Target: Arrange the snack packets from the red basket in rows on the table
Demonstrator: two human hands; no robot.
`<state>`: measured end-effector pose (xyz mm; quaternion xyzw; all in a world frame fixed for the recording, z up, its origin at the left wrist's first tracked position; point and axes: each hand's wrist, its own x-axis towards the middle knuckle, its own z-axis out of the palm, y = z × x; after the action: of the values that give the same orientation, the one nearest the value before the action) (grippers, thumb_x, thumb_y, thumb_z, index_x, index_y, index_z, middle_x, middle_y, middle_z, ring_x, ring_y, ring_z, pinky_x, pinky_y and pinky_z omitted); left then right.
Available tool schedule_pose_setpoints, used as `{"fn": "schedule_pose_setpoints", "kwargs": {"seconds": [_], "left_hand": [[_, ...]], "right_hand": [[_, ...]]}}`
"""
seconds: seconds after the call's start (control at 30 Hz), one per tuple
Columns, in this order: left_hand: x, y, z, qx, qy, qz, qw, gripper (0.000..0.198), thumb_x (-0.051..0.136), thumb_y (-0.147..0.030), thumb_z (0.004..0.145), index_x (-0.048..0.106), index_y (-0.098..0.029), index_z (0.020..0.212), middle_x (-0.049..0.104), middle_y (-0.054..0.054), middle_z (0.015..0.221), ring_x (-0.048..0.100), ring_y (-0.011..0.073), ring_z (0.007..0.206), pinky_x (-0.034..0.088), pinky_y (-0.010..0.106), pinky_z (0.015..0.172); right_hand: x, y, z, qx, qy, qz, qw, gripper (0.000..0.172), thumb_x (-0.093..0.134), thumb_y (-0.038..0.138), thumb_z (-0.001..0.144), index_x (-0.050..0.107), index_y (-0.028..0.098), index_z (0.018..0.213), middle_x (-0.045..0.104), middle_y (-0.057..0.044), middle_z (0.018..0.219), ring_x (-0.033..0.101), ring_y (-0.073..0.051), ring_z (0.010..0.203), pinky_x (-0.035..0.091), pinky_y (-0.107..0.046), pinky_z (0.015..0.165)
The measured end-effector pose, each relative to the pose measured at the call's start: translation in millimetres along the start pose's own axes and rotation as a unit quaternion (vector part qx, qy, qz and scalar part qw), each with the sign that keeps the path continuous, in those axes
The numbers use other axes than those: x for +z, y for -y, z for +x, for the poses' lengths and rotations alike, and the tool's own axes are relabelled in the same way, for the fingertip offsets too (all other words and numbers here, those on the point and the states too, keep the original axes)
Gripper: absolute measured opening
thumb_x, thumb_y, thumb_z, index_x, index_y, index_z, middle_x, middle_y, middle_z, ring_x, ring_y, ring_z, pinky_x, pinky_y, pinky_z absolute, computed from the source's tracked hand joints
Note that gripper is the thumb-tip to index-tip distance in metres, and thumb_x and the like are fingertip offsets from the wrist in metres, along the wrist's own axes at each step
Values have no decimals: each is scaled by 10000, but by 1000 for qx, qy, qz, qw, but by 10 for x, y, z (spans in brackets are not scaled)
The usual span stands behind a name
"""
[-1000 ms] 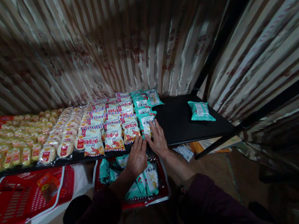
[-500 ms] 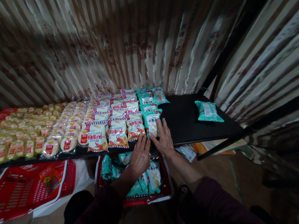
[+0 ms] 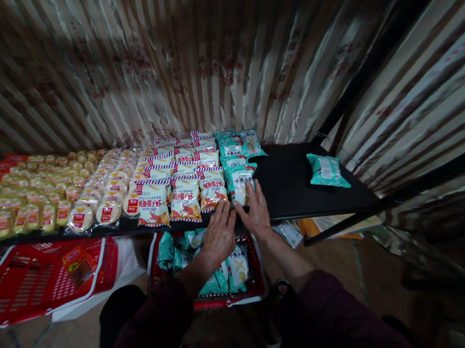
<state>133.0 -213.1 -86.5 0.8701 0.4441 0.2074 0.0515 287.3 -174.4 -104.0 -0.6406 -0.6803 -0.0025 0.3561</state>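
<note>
A teal-and-white snack bag (image 3: pixel 240 180) lies at the front of its row on the black shelf. My right hand (image 3: pixel 257 213) rests against its lower right side, fingers stretched upward and thumb spread to the left. My left hand (image 3: pixel 220 233) is beside it at the shelf's front edge, its fingers extended just below a white snack bag (image 3: pixel 212 186) with a striped top. More teal bags (image 3: pixel 234 146) are lined up behind the front one. Below my hands, a red basket (image 3: pixel 260 296) holds several teal bags (image 3: pixel 236 266).
Round packaged cakes (image 3: pixel 108 208) and small yellow packs (image 3: pixel 24 216) fill the shelf's left part. A single teal bag (image 3: pixel 328 170) lies apart on the right of the black shelf (image 3: pixel 291 187). A second red basket (image 3: pixel 31 281) stands lower left. Striped sheeting (image 3: pixel 141 64) hangs behind.
The view has shifted slightly, so the shelf appears a little higher. Both hands stay near the front teal bag, which now sits more visibly above my right hand's fingers.
</note>
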Motion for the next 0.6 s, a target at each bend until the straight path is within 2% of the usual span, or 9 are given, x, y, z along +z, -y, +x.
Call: {"fn": "schedule_pose_setpoints", "kwargs": {"seconds": [0.17, 0.3, 0.4, 0.5, 0.6], "left_hand": [[-42, 125, 57, -18, -30, 52, 998, 582, 444, -125, 806, 381, -70, 1382, 263, 173, 1527, 62, 321, 1446, 179, 556, 1145], [13, 186, 37, -20, 2, 71, 997, 552, 424, -152, 838, 388, -54, 1380, 299, 190, 1507, 144, 358, 1427, 221, 544, 1129], [37, 199, 2, -19, 14, 70, 997, 546, 396, -142, 847, 378, -59, 1386, 325, 172, 1499, 207, 353, 1411, 272, 523, 1112], [44, 218, -21, -14, 11, 62, 998, 546, 388, -125, 845, 374, -59, 1386, 353, 165, 1487, 245, 337, 1402, 300, 505, 1104], [49, 253, -45, -2, -10, 56, 998, 544, 387, -105, 841, 377, -69, 1384, 346, 171, 1490, 217, 315, 1417, 299, 507, 1108]], "right_hand": [[24, 20, 3, 11, -7, -15, 1000, 696, 409, 504, 897, 165, 228, 1488, 173, -174, 1547, 282, -333, 1382, 354, -529, 1022], [40, 6, 3, 15, -5, -27, 1000, 696, 397, 513, 899, 155, 239, 1492, 167, -165, 1550, 267, -336, 1384, 353, -537, 1016], [39, 8, 9, 9, -7, -27, 1000, 703, 401, 513, 897, 159, 227, 1492, 167, -160, 1550, 260, -335, 1383, 354, -529, 1017], [40, 20, 11, 8, -24, -23, 999, 699, 412, 519, 895, 188, 220, 1486, 175, -162, 1546, 251, -341, 1383, 338, -534, 1031], [50, 20, 5, 5, -48, -30, 998, 700, 430, 533, 889, 208, 234, 1481, 164, -160, 1550, 215, -351, 1397, 310, -558, 1046]]}}
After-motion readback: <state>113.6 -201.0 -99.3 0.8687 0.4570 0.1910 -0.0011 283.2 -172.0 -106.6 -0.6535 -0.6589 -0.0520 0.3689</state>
